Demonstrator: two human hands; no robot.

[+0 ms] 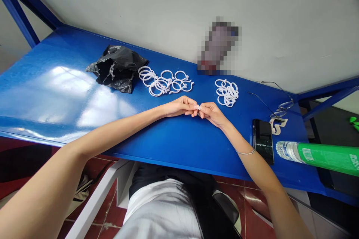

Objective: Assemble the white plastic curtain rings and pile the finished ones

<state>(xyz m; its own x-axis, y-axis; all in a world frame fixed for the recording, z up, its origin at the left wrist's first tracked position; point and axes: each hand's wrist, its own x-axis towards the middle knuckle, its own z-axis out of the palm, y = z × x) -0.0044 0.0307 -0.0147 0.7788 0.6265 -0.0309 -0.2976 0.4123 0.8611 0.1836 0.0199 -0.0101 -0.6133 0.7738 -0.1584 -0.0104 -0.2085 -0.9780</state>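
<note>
My left hand (179,106) and my right hand (212,113) meet over the middle of the blue table (56,93). Both are closed in a pinch on one small white plastic ring (199,107) held between the fingertips. Beyond my left hand lies a spread of several white rings (164,82). A tighter heap of white rings (227,92) lies just beyond my right hand. A thin bracelet (245,153) circles my right wrist.
A crumpled black plastic bag (117,67) lies at the back left of the rings. To the right are a black phone (263,140), glasses (280,112), and a bottle with a green label (322,155) lying on its side. A grey wall stands behind.
</note>
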